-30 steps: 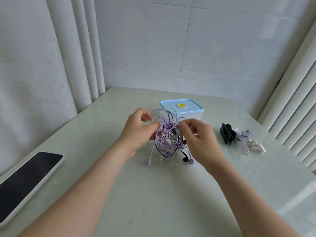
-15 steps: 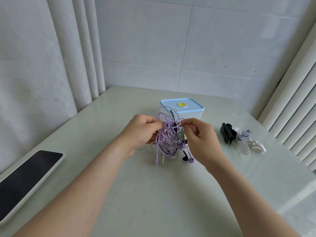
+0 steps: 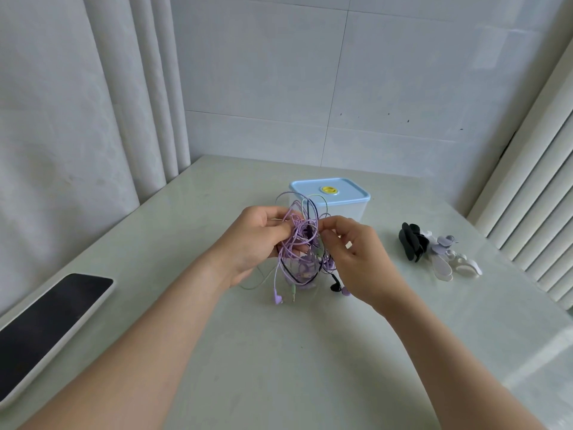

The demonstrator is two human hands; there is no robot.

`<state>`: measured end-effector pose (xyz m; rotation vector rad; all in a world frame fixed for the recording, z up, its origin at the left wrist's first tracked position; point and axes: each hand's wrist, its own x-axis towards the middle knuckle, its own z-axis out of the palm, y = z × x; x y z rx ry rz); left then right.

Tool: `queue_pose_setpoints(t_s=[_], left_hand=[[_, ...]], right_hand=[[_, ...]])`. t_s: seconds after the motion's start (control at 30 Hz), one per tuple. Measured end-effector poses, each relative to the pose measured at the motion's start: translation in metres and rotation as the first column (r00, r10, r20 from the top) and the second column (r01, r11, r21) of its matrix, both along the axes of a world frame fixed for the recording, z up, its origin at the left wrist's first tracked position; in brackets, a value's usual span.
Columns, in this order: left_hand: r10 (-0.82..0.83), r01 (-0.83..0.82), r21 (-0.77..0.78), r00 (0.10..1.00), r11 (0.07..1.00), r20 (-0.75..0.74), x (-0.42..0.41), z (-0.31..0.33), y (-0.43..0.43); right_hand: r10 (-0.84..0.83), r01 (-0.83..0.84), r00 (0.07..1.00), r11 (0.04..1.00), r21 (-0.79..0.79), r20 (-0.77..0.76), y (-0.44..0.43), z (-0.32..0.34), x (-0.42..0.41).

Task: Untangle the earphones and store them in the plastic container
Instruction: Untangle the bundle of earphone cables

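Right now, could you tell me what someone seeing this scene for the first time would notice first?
Most striking is the tangled bundle of purple, black and green earphones at the centre, pinched between the left hand and right hand above the pale table. Just behind it stands the plastic container, its blue lid shut. A dark-screened phone lies at the left edge, and black and white cable winders sit to the right.

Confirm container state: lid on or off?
On. The blue lid sits flat on the plastic container, edges flush all round; the earphones remain outside.
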<state>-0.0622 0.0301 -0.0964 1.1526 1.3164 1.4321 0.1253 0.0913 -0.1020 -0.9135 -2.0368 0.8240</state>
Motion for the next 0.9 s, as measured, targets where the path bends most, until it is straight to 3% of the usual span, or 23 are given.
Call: queue_pose_setpoints(t_s=[0.23,0.43,0.6,0.77,0.9], left_hand=[[0.043,-0.035,-0.042,0.977,0.998,0.208,0.004,-0.001,0.0],[-0.026,0.037,-0.055,0.981,0.998,0.191,0.0,0.0,0.0],[-0.132,0.145,-0.003,0.905,0.989,0.405,-0.001,0.011,-0.002],[-0.141,0.125,0.087,0.966,0.988,0.216,0.003,0.003,-0.004],[-0.145,0.117,0.132,0.963,0.984,0.227,0.002,0.005,-0.005]], right_hand=[[0.01,-0.01,1.0,1.0,0.013,0.016,-0.001,0.001,0.0],[0.076,-0.078,0.995,0.997,0.029,0.07,-0.009,0.002,-0.004],[0.013,-0.013,0.996,1.0,-0.006,-0.085,-0.004,-0.001,-0.002],[0.031,-0.06,0.986,0.983,-0.172,-0.165,-0.01,0.004,0.0],[0.02,-0.068,0.976,0.974,-0.216,-0.218,-0.014,0.008,-0.002]])
